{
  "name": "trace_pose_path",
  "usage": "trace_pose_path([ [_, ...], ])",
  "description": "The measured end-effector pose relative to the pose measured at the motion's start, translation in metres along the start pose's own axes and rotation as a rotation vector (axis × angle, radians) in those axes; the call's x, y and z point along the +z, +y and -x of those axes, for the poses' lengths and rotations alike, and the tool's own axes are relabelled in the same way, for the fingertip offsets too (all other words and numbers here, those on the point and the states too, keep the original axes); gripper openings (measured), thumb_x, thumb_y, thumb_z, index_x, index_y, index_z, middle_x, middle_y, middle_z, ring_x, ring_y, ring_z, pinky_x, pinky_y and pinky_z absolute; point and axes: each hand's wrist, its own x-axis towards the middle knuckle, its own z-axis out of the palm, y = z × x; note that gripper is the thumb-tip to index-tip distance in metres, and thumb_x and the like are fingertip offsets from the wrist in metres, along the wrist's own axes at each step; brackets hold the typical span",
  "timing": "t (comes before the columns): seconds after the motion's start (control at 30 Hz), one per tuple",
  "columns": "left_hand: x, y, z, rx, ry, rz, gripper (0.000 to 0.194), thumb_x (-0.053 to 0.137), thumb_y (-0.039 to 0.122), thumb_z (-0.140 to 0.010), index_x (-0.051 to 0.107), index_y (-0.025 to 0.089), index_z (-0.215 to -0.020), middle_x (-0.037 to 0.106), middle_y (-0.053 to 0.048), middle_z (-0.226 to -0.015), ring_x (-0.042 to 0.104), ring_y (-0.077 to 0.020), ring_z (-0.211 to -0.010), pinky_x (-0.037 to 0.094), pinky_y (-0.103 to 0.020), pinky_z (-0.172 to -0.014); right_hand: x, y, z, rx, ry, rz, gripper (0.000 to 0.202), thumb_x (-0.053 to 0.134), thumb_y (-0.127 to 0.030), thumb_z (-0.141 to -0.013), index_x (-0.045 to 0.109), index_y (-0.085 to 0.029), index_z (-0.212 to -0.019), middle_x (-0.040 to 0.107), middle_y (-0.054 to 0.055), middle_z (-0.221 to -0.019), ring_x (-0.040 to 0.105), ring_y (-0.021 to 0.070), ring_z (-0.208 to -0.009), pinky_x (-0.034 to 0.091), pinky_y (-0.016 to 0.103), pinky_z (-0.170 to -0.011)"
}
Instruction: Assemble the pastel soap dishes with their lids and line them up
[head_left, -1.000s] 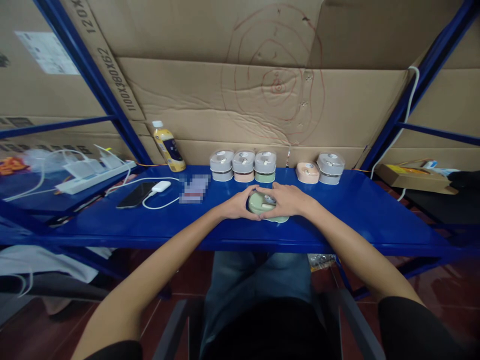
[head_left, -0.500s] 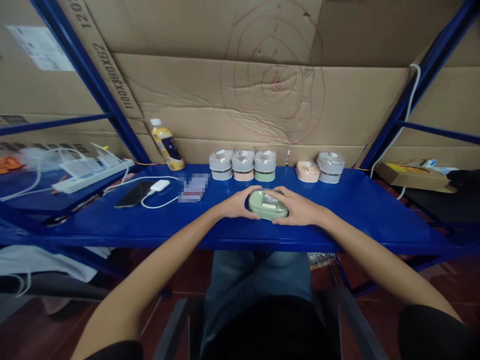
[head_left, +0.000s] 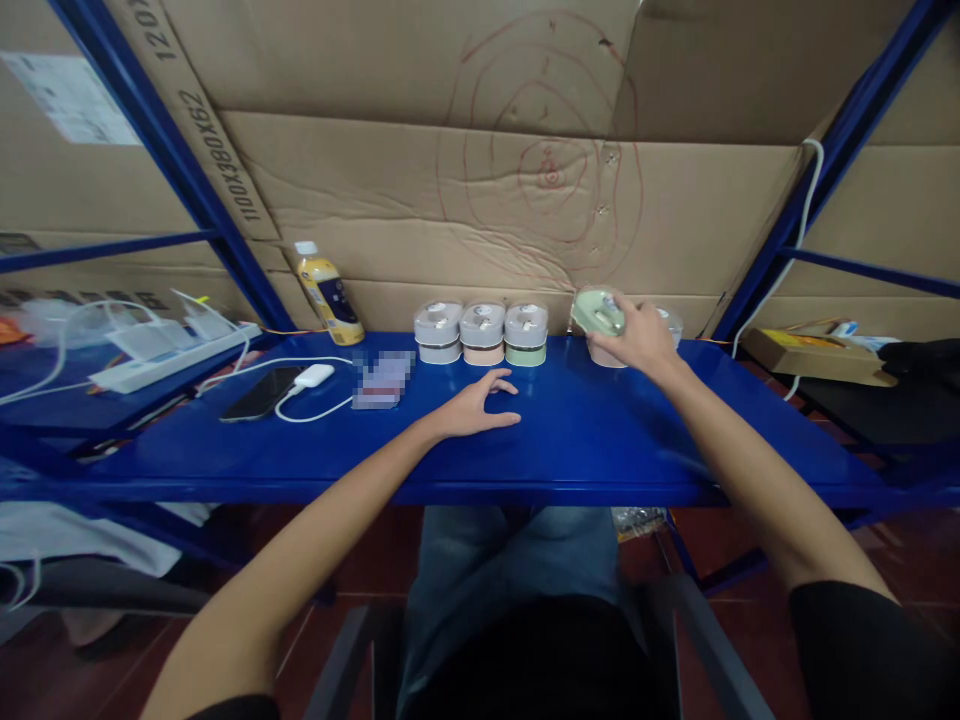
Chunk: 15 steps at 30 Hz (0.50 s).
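Note:
My right hand (head_left: 643,338) grips a green lidded container (head_left: 598,311) from its right side. It is just above a pink container (head_left: 609,352) at the back right; whether the two touch I cannot tell. Behind my right hand, a grey container stack (head_left: 670,322) is mostly hidden. My left hand (head_left: 480,403) rests at the middle of the blue table (head_left: 570,440), its fingers apart and nothing in them. Beyond it stand three two-layer stacks with clear-looking lids: a grey one (head_left: 439,334), a pink-based one (head_left: 482,334) and a green-based one (head_left: 526,335).
To the left are a yellow drink bottle (head_left: 330,295), a black phone (head_left: 262,393), a white charger (head_left: 313,376) with its cable, and a partly pixelated phone-like item (head_left: 384,380). A power strip (head_left: 165,360) lies further left. Cardboard (head_left: 360,180) backs the table; an open box (head_left: 814,355) sits right.
My right hand has carried the green container from the table's middle to the back right, over the pink one. My left hand has let go of it and stays near the same spot.

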Motion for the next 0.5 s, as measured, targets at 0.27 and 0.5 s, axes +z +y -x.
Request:
trace_pose_path([
  [0.27,0.0,-0.003,-0.001,0.036,0.006,-0.023,0.083,0.082,0.047,-0.088,0.045,0.02,-0.158,0.07,-0.016,-0.142,0.064,-0.0325,-0.137,0.042,-0.06,-0.124,0.046,0.0,-0.054,0.214,-0.076,0.415,0.079,0.076,-0.063,-0.084,0.064,-0.007,-0.139,0.064,0.033,-0.137,0.059,0.0479,-0.128,0.041,0.053,-0.102],
  [0.5,0.0,-0.002,-0.002,0.024,-0.01,-0.05,0.082,0.08,0.051,-0.09,0.044,0.019,-0.156,0.069,-0.017,-0.144,0.062,-0.033,-0.141,0.041,-0.059,-0.125,0.056,0.007,-0.049,0.126,-0.078,0.447,0.076,0.063,-0.058,-0.091,0.062,0.002,-0.138,0.055,0.038,-0.148,0.046,0.0511,-0.138,0.031,0.061,-0.11],
])
